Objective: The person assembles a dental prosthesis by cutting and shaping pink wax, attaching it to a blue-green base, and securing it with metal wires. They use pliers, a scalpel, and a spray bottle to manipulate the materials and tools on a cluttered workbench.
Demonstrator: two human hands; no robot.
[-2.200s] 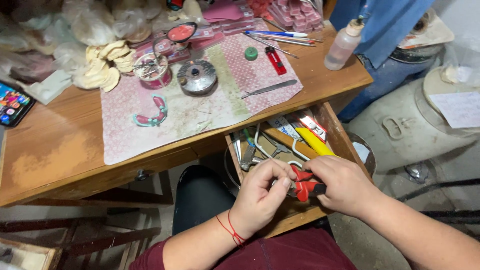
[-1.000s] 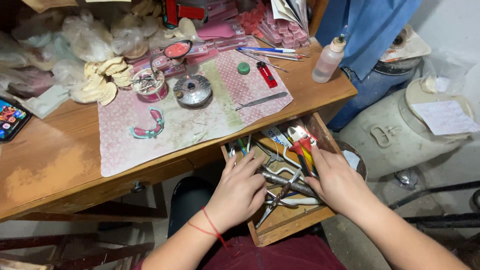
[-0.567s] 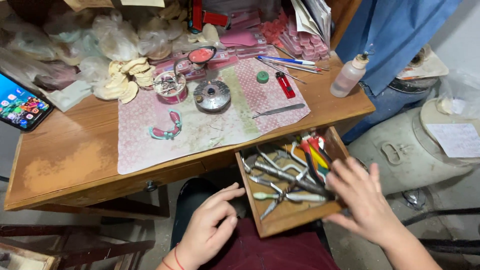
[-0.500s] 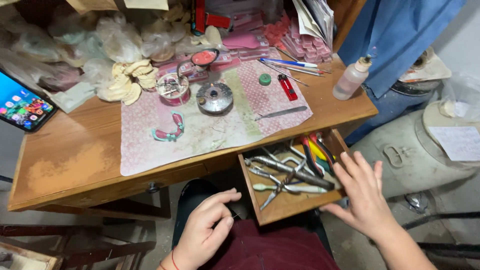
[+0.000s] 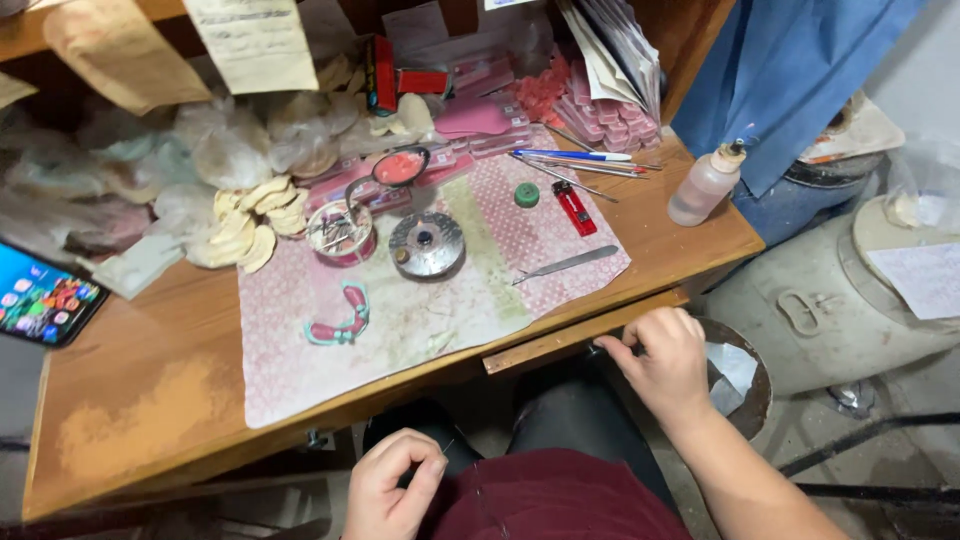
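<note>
Drawer (image 5: 580, 335) under the wooden desk (image 5: 130, 400) sits almost shut at centre right of the frame, only its front edge showing. Right hand (image 5: 660, 362) rests against that front, fingers curled loosely over the edge, gripping nothing that can be made out. Left hand (image 5: 395, 485), at lower centre above the lap, has thumb and forefinger pinched together; a thin dark wire-like piece seems to sit between them, too small to identify.

On the desk, a pink patterned mat (image 5: 400, 320) covers the middle. On the mat lie a teal and red denture model (image 5: 340, 322) at left, a round metal dish (image 5: 427, 243) at centre, a metal spatula (image 5: 567, 265) at right, a red lighter (image 5: 575, 208) and a small green cap (image 5: 527, 194) above it. A glass jar of small tools (image 5: 340, 232) stands just beside the dish. A plastic squeeze bottle (image 5: 705, 185) stands near the desk's right edge. A phone with a lit screen (image 5: 45, 298) lies at far left.
</note>
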